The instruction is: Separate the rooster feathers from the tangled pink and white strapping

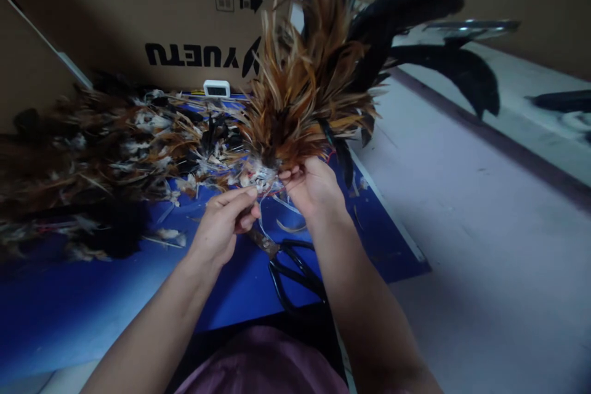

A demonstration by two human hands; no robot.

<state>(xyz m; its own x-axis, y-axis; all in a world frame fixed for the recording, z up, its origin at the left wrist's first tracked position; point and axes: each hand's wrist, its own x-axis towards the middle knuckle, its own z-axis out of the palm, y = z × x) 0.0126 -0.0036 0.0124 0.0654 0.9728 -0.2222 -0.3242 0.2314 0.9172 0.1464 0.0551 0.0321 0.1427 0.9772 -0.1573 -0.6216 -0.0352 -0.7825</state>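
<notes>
A large bunch of brown and black feathers point(305, 86) fans upward and to the right, its pale bound base point(263, 175) low between my hands. My right hand point(314, 188) is closed around the lower right of this feather bunch. At the left of the base, my left hand point(228, 215) pinches with thumb and forefinger; a thin pale strand hangs near its fingertips, but what it grips is too small to make out. Black-handled scissors point(295, 271) lie on the blue board below, partly behind my right forearm.
A heap of loose feathers point(115, 141) covers the left of the blue board point(240, 286). Behind stand a small white digital display point(217, 88) and a big cardboard box point(138, 6). Pale floor point(471, 215) runs along the right, with a raised ledge beyond.
</notes>
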